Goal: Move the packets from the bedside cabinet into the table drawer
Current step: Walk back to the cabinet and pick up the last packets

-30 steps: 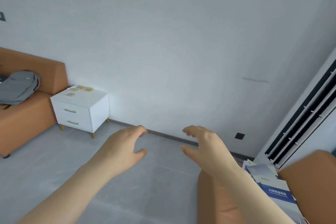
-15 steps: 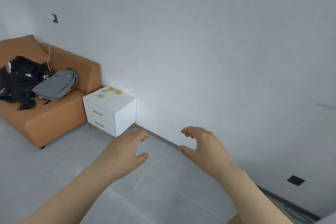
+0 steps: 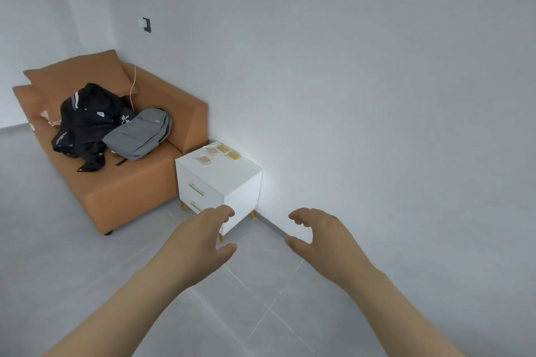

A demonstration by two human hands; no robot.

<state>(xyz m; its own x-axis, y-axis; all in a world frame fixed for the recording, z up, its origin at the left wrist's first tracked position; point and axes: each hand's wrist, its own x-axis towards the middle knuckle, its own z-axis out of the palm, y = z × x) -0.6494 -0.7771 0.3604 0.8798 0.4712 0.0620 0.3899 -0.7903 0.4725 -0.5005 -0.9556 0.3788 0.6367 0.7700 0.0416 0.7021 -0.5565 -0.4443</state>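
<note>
A white bedside cabinet [image 3: 242,195] with two gold-handled drawers stands against the wall beside a sofa. Several small yellowish and beige packets [image 3: 219,153] lie on the far part of its top. My left hand [image 3: 200,240] is held out in front of the cabinet's lower front corner, fingers apart and empty. My right hand [image 3: 319,236] hovers to the right over the floor, fingers curled apart, holding nothing. Neither hand touches the cabinet or the packets. No table drawer is in view.
An orange sofa [image 3: 127,194] stands left of the cabinet, carrying a black jacket [image 3: 84,122] and a grey backpack [image 3: 139,135]. A white wall [image 3: 348,95] runs behind and to the right. Grey floor tiles [image 3: 261,313] spread below my arms.
The view has swung left, bringing the cabinet and sofa toward the middle and closer. The air conditioner and booklets at the right have left the view. Both hands stay empty and apart.
</note>
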